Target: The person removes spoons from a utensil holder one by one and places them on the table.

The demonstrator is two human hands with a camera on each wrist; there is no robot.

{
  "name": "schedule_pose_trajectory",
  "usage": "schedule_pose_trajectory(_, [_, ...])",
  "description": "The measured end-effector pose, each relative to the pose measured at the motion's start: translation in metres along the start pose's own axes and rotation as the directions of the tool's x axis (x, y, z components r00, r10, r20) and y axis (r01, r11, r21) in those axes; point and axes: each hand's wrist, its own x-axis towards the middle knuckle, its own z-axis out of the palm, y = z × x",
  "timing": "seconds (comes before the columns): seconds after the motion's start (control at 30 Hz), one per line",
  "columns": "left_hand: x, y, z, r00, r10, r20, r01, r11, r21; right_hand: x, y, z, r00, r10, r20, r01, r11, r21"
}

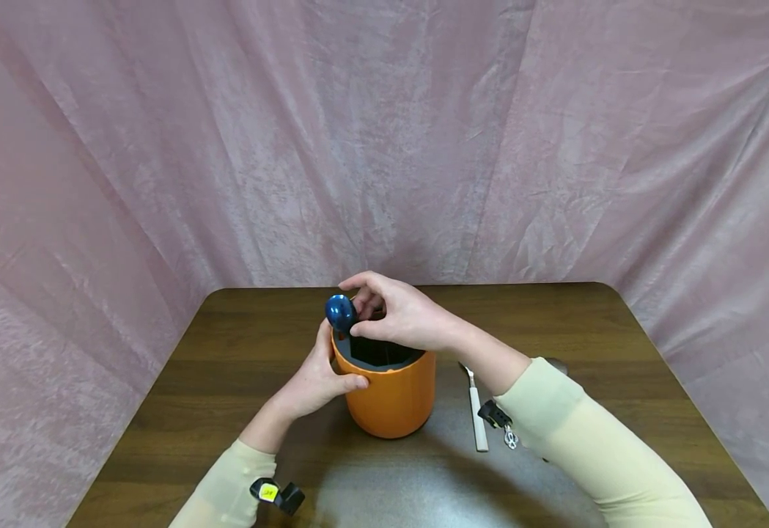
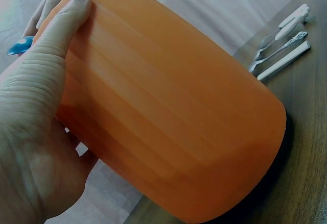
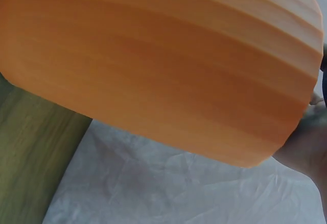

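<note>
An orange utensil holder [image 1: 391,400] with a dark interior stands upright on the table; its ribbed wall fills much of both wrist views. My left hand [image 1: 321,381] grips its left side near the rim, thumb [image 2: 71,20] on the near wall. A blue spoon [image 1: 341,312] sticks up at the holder's left rim, bowl upward, its handle hidden. Over the opening, my right hand [image 1: 400,312] is beside the spoon bowl. Its thumb is close to the bowl's edge, and its index finger reaches above the bowl. Whether they touch is unclear.
Right of the holder lies a white-handled utensil [image 1: 479,418]. An ornate silver handle [image 1: 510,438] shows beside it, partly under my right forearm. Several pieces of cutlery [image 2: 283,35] lie there in the left wrist view. A pink curtain [image 1: 384,147] hangs behind the wooden table [image 1: 259,337].
</note>
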Motion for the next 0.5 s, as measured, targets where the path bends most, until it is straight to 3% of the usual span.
schedule_pose_trajectory(0.5, [-0.0023,-0.0003,-0.0018,1.0,-0.028,-0.006,0.029,0.999,0.033,0.0071,0.0023,0.0055,0.999,0.008,0.051,-0.009,1.0,0.02])
